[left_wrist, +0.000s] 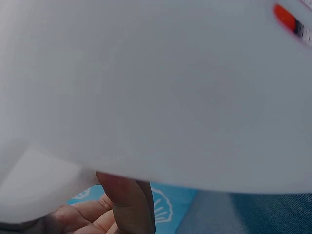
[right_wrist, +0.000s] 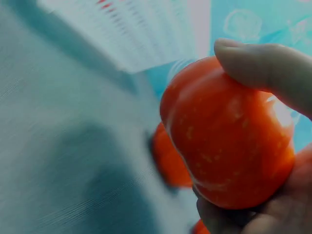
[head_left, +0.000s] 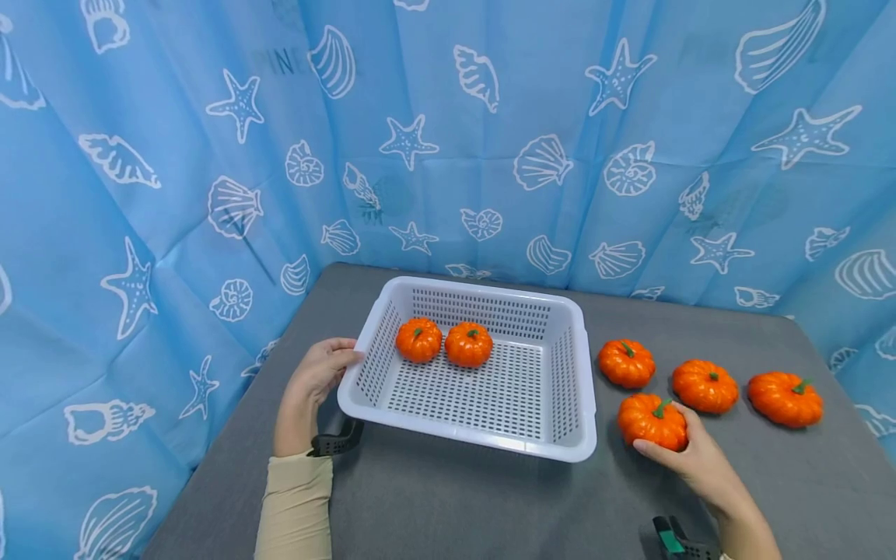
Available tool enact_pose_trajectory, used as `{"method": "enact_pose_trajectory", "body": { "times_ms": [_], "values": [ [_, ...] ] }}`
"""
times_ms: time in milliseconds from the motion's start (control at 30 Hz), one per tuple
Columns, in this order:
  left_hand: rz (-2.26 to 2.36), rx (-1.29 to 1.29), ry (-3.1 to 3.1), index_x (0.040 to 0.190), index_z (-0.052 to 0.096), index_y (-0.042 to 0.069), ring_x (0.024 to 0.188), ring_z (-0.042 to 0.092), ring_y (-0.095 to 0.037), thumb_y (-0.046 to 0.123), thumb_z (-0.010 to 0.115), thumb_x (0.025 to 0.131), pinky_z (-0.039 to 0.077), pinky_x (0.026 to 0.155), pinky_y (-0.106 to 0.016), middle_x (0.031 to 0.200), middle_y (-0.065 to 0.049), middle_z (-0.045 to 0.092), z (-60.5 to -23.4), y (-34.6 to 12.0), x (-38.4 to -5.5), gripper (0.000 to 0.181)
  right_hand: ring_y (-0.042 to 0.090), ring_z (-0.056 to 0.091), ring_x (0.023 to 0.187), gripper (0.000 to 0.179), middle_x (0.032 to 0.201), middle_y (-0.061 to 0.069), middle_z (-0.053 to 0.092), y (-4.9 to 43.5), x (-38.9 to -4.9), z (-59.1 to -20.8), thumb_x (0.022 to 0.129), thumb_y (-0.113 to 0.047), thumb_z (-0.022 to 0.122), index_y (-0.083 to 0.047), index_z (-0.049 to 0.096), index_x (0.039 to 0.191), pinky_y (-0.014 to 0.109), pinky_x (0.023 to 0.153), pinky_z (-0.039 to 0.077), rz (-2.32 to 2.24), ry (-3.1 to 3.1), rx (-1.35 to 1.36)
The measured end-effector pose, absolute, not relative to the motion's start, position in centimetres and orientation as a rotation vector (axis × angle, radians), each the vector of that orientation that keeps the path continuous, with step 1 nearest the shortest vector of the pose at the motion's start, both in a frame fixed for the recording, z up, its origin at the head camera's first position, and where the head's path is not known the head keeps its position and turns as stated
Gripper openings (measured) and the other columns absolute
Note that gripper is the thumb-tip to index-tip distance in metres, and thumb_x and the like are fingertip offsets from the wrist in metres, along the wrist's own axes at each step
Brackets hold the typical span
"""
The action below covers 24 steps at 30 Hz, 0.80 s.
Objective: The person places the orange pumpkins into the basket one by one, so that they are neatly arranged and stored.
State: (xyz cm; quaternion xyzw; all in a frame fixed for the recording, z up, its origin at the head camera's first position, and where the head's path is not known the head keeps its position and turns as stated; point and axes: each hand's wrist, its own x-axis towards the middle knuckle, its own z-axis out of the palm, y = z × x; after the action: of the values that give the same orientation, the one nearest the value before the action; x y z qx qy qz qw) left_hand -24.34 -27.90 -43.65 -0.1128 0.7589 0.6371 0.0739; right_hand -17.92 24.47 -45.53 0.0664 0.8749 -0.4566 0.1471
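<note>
A white plastic basket (head_left: 469,442) with slotted walls stands mid-table, and two small orange pumpkins (head_left: 418,340) lie in its back left part. My left hand (head_left: 323,372) grips the basket's left rim, thumb and fingers on either side; in the left wrist view the basket wall (left_wrist: 146,97) hides most of the scene. To the right of the basket, my right hand (head_left: 689,451) holds a pumpkin (head_left: 651,422) with a green stem between thumb and fingers. The right wrist view shows this pumpkin (right_wrist: 229,136) up close, lifted off the table.
Three more pumpkins, one nearest the basket (head_left: 626,364), a middle one (head_left: 705,386) and a far right one (head_left: 785,399), sit on the grey table (head_left: 448,498). A blue curtain (head_left: 448,187) with shell prints hangs behind and at the sides.
</note>
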Motion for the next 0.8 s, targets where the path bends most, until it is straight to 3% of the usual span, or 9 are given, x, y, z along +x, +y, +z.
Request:
{"method": "enact_pose_trajectory", "body": {
  "times_ms": [200, 400, 467, 633, 800],
  "values": [
    [1.915, -0.347, 2.274, 0.124, 0.048, -0.009, 0.086, 0.066, -0.017, 0.008, 0.060, 0.089, 0.054, 0.072, -0.030, 0.119, -0.027, 0.058, -43.6, -27.9, -24.3, 0.041, 0.042, 0.042, 0.111, 0.097, 0.138, 0.035, 0.027, 23.6, -18.3, -41.5, 0.088, -0.036, 0.064, 0.006, 0.000, 0.147, 0.031, 0.076, 0.045, -1.239, 2.646, 0.025],
    [1.908, -0.339, 2.280, 0.125, 0.048, -0.009, 0.086, 0.066, -0.017, 0.009, 0.060, 0.089, 0.055, 0.072, -0.031, 0.119, -0.027, 0.058, -43.6, -28.1, -24.2, 0.042, 0.039, 0.041, 0.114, 0.092, 0.139, 0.030, 0.027, 20.7, -19.7, -37.2, 0.087, -0.028, 0.067, 0.000, 0.004, 0.148, 0.016, 0.074, 0.046, -1.350, 2.673, -0.222],
    [1.908, -0.337, 2.283, 0.125, 0.048, -0.009, 0.086, 0.066, -0.017, 0.009, 0.060, 0.089, 0.055, 0.073, -0.031, 0.119, -0.028, 0.058, -43.5, -28.1, -24.2, 0.042, 0.038, 0.042, 0.114, 0.091, 0.138, 0.028, 0.030, 19.3, -20.2, -36.1, 0.086, -0.028, 0.069, -0.002, 0.007, 0.148, 0.019, 0.076, 0.048, -1.359, 2.688, -0.281],
    [1.919, -0.334, 2.267, 0.126, 0.047, -0.009, 0.085, 0.066, -0.016, 0.008, 0.059, 0.089, 0.055, 0.073, -0.031, 0.118, -0.027, 0.058, -43.6, -28.1, -24.2, 0.043, 0.037, 0.049, 0.108, 0.091, 0.132, 0.024, 0.040, 16.0, -21.8, -34.3, 0.082, -0.033, 0.073, -0.005, 0.014, 0.147, 0.038, 0.078, 0.053, -1.293, 2.722, -0.375],
    [1.919, -0.338, 2.265, 0.125, 0.048, -0.009, 0.085, 0.067, -0.017, 0.008, 0.060, 0.088, 0.055, 0.073, -0.032, 0.118, -0.027, 0.058, -43.7, -28.0, -24.3, 0.042, 0.033, 0.052, 0.104, 0.087, 0.126, 0.022, 0.045, 12.9, -24.3, -34.3, 0.079, -0.030, 0.075, -0.002, 0.021, 0.141, 0.038, 0.079, 0.052, -1.298, 2.636, -0.436]
  ]
}}
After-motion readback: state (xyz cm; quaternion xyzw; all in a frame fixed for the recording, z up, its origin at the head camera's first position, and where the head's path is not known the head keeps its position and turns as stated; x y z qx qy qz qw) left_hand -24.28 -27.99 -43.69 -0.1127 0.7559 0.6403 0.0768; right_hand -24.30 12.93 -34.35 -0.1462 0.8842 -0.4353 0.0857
